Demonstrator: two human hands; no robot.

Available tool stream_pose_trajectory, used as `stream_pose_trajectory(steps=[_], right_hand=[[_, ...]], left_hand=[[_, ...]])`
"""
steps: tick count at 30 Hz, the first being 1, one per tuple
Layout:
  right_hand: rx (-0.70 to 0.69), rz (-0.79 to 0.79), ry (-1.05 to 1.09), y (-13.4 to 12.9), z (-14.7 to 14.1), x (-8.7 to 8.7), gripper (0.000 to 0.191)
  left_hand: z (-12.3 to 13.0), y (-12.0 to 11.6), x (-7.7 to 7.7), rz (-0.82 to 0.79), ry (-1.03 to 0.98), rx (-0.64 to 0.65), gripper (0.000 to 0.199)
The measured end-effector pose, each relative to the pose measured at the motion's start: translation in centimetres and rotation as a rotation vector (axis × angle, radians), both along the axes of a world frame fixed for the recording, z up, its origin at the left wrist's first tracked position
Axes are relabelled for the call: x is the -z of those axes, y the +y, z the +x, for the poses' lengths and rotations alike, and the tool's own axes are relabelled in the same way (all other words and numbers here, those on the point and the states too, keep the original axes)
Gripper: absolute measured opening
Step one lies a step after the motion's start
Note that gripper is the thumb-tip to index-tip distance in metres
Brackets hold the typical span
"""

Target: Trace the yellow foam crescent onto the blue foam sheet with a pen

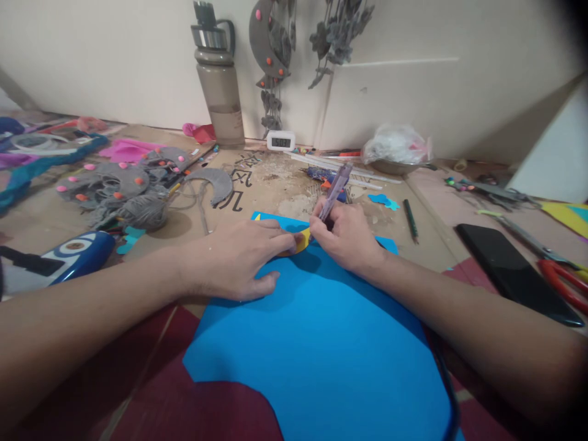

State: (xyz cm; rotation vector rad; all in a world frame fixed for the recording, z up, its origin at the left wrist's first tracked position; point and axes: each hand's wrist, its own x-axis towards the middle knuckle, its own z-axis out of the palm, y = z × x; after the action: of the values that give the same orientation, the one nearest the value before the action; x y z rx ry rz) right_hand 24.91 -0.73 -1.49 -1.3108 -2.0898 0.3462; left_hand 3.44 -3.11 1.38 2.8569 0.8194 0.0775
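One blue sheet (331,343), bearing a yellow piece (304,241) that the outspread left hand (234,260) pins, seemingly against slipping; one purple pen (337,191), pinched low in the right hand (349,236), apparently for control at the piece's edge.

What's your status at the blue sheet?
Left hand pressing yellow piece onto blue sheet. Right hand gripping pen, tip at yellow edge. Fingers cover part of the yellow piece.

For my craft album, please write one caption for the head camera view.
Left hand steadies a yellow piece on blue sheet while the right hand holds a purple pen beside it.
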Motion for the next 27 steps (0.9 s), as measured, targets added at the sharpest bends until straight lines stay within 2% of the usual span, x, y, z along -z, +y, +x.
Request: stream_pose_trajectory(steps=[15, 27], right_hand=[[-0.095, -0.010, -0.007, -0.43, -0.15, -0.02, 0.019], [-0.148, 0.015, -0.014, -0.67, -0.50, -0.20, 0.017]], left_hand=[[-0.22, 0.21, 0.17, 0.020, 0.009, 0.026, 0.026], [-0.80, 0.77, 0.73, 0.024, -0.037, 0.026, 0.035]])
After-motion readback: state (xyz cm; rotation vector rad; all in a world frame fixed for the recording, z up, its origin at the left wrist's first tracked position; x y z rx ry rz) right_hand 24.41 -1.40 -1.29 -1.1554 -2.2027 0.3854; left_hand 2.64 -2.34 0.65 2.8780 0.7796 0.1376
